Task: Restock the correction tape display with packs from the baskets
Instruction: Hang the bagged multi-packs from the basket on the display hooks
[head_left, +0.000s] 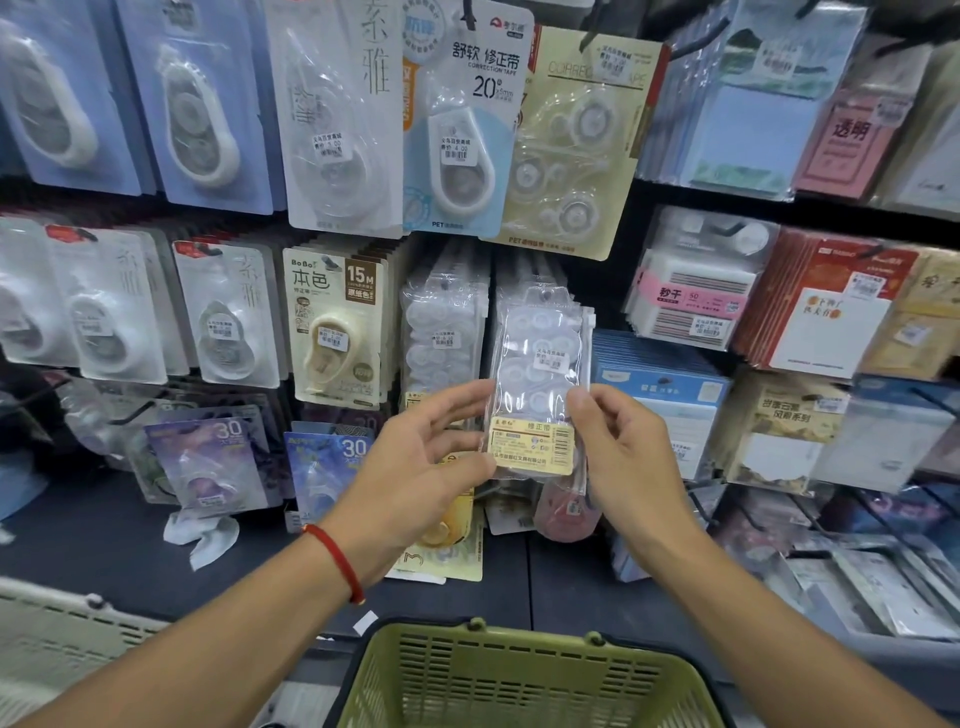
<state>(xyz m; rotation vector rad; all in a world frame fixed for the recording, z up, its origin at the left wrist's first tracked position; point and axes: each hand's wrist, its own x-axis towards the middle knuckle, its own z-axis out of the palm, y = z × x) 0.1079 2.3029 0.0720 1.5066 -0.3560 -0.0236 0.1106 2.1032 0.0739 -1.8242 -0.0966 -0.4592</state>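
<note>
Before the display, clear pack (537, 384) pinched by right hand (618, 452), left hand (426, 457) open-fingered, touching its edge.

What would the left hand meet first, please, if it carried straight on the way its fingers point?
Probably the clear pack itself: the left hand has fingers aimed up and right at its left edge, very close or already touching. Depth is unclear.
</note>
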